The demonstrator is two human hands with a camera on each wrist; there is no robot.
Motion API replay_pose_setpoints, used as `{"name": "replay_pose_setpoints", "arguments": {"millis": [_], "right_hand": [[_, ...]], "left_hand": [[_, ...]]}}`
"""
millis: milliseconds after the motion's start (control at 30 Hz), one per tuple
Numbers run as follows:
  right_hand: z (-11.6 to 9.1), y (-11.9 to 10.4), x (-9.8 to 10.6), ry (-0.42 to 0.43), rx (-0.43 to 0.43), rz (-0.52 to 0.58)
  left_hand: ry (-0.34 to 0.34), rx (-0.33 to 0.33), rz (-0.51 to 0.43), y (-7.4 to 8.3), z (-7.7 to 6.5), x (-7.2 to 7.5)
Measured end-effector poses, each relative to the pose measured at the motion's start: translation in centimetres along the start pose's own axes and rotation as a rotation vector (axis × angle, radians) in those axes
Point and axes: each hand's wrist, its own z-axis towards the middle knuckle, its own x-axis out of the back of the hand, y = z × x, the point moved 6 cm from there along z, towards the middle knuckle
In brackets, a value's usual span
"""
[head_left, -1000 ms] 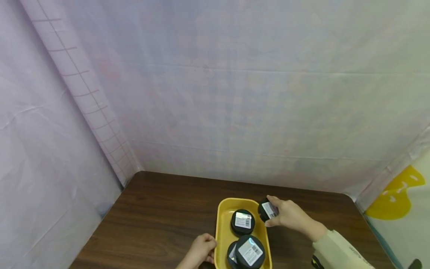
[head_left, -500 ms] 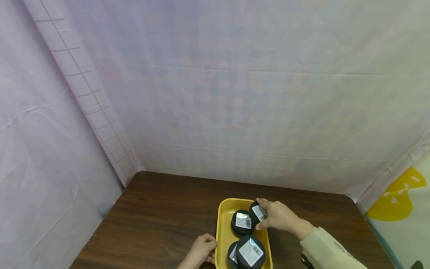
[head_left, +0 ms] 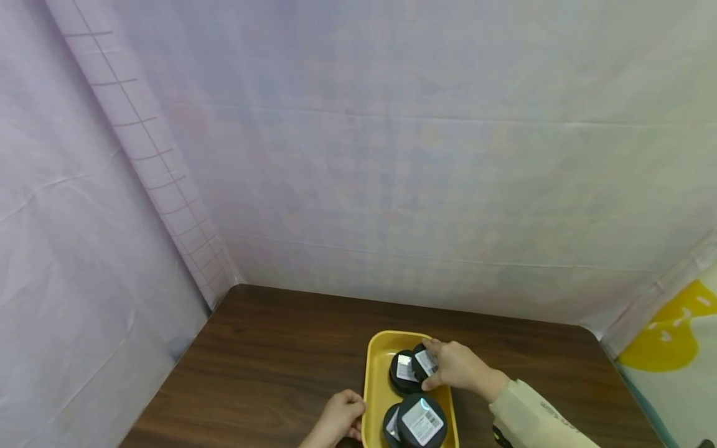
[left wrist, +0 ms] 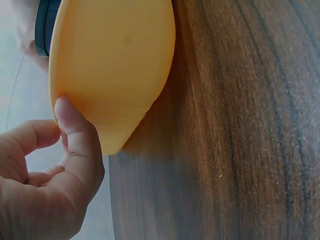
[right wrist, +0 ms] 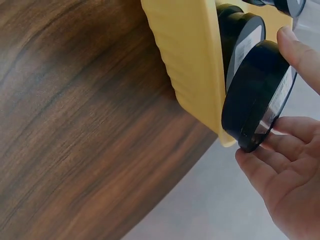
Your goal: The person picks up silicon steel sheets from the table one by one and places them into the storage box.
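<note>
A yellow tray [head_left: 376,381] stands on the table. At its left rim is my left hand [head_left: 338,415]; in the left wrist view, thumb and index finger pinch the rim. My right hand [head_left: 462,369] grips a flat round black container [head_left: 426,363] with a white label. This held container [right wrist: 254,92] is tilted over the tray's rim in the right wrist view, overlapping another labelled container [head_left: 402,378] inside. At the tray's near end, a black container [head_left: 422,422] lies partly over another one [head_left: 390,428]. Whether the held container touches the one behind it cannot be told.
The dark wood-grain table [head_left: 280,354] extends on both sides of the tray. Pale patterned curtains [head_left: 358,186] hang behind it and at the left. A yellow shape [head_left: 669,330] shows on the cloth at the right.
My right hand has carried the black container leftward from beside the tray's right rim to over its far part, beside the container there. My left hand keeps its hold on the rim.
</note>
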Motion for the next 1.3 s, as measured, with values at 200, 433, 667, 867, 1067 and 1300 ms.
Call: {"name": "replay_pose_setpoints", "arguments": {"millis": [200,433,667,867,1067,1300], "right_hand": [[0.4,0.0,-0.2,0.017,0.016,-0.022],[0.7,-0.3,-0.4,0.015,0.038,-0.037],[0.9,-0.6,-0.9,-0.007,0.034,-0.007],[1.2,-0.8,-1.3,0.005,0.017,0.001],[1.5,-1.0,-2.0,-0.005,0.021,0.005],[2.1,-1.2,-2.2,0.006,0.035,-0.017]], "left_hand": [[-0.001,0.006,0.000,-0.2,0.1,0.0],[-0.004,0.025,-0.005,-0.4,0.1,0.0],[-0.007,0.036,0.010,-0.3,0.0,0.0],[-0.003,0.019,-0.001,-0.1,-0.1,-0.1],[-0.006,0.007,-0.024,-0.1,-0.1,-0.2],[0.003,0.016,-0.019,0.2,-0.1,0.0]]}}
